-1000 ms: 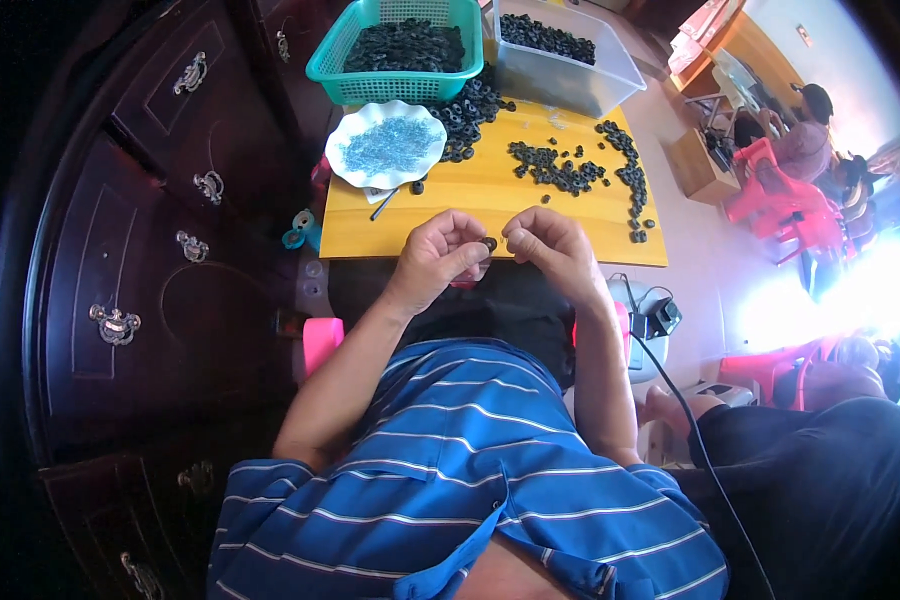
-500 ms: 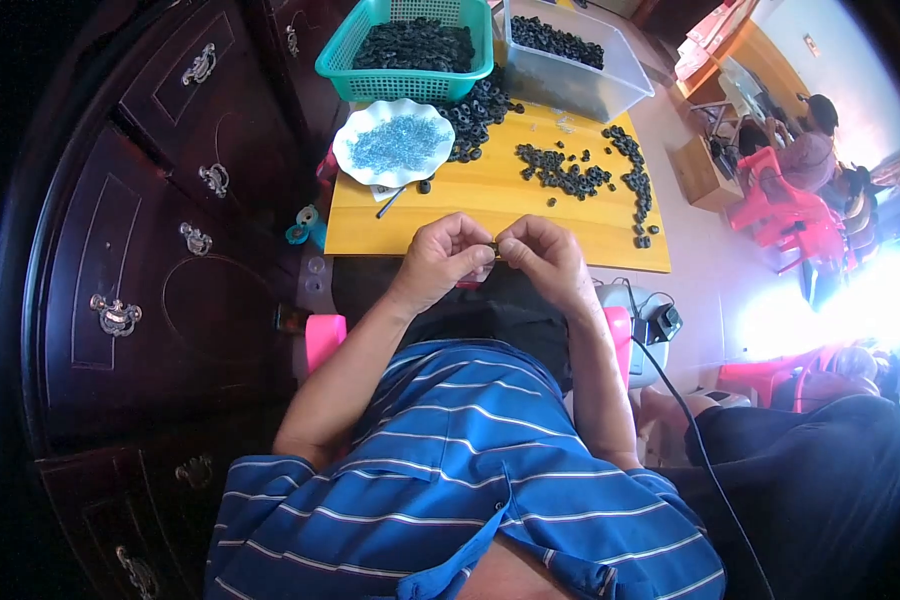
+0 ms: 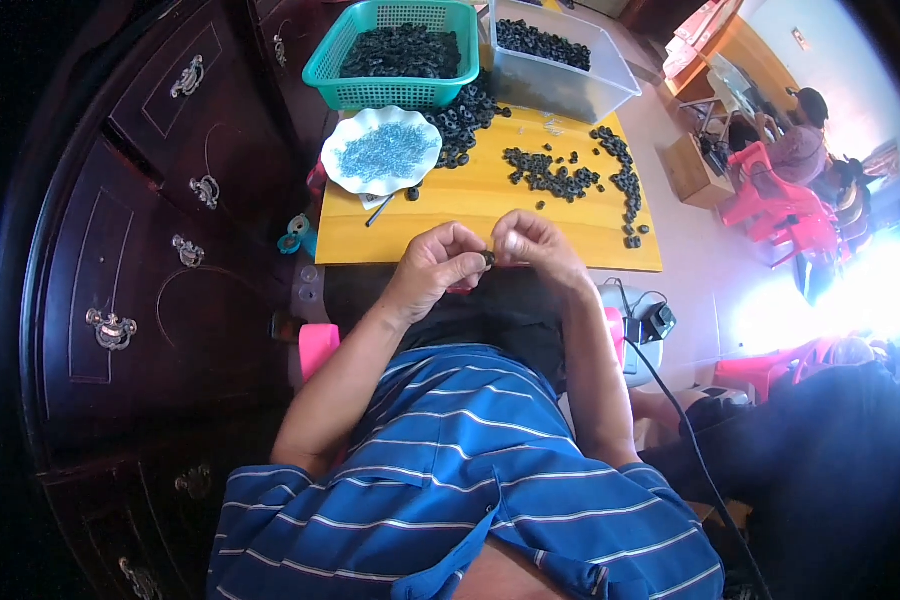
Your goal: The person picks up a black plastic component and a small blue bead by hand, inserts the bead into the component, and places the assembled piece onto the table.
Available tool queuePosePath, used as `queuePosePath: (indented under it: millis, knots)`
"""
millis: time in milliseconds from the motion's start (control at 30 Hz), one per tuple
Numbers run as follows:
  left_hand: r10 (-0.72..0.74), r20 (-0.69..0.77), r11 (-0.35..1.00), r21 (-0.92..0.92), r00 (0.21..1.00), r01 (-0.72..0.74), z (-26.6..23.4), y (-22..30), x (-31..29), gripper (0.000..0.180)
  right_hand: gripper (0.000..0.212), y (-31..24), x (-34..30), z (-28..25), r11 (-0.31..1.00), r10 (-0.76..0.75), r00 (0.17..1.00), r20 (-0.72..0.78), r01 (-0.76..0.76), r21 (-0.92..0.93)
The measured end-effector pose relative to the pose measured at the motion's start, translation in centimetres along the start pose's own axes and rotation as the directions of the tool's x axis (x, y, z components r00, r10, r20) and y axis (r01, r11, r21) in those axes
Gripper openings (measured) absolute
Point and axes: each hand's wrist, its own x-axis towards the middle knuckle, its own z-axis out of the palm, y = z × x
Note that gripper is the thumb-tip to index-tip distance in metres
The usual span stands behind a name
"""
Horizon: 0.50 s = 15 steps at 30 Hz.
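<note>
Near the table's front edge, my left hand [image 3: 432, 270] pinches a small round black part [image 3: 488, 258] between thumb and fingers. My right hand [image 3: 538, 252] is just to the right of it, with thumb and fingertips pressed together. Whether anything tiny sits in that right pinch is too small to make out. Beyond the hands, similar small black parts [image 3: 560, 182] lie loose on the yellow table [image 3: 450, 215]. A white scalloped dish [image 3: 336, 170] at the table's left holds many tiny clear-blue pieces [image 3: 382, 152].
A green basket [image 3: 390, 95] and a clear plastic tub [image 3: 570, 92], both filled with black parts, stand at the back. A thin dark rod [image 3: 379, 211] lies by the dish. Dark cabinets [image 3: 120, 250] line the left. Another person [image 3: 805, 140] sits far right; a cable [image 3: 682, 400] hangs nearby.
My hands have come slightly apart. The black part, between both hands' fingertips before, now shows in the left hand's fingers. The right thumb has tipped upward.
</note>
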Motion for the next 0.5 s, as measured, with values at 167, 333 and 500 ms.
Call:
queuePosePath:
  millis: [167,333,500]
  knots:
    - [0.029,-0.045,0.999,-0.015,0.999,-0.03,0.0,-0.1,0.4,0.009,0.024,1.6,2.3,-5.2,0.781,-0.299,0.842,-0.45,-0.055,-0.622]
    - [0.003,-0.097,1.0,-0.007,0.995,-0.004,-0.5,-0.4,0.5,0.009,0.026,2.4,2.4,-6.7,0.419,-0.434,0.756,-0.49,-0.312,-0.853]
    - [-0.017,-0.128,1.0,-0.016,0.992,0.015,-0.6,-0.6,0.5,0.01,0.025,3.0,2.7,-7.1,0.372,-0.473,0.769,-0.429,-0.267,-0.889]
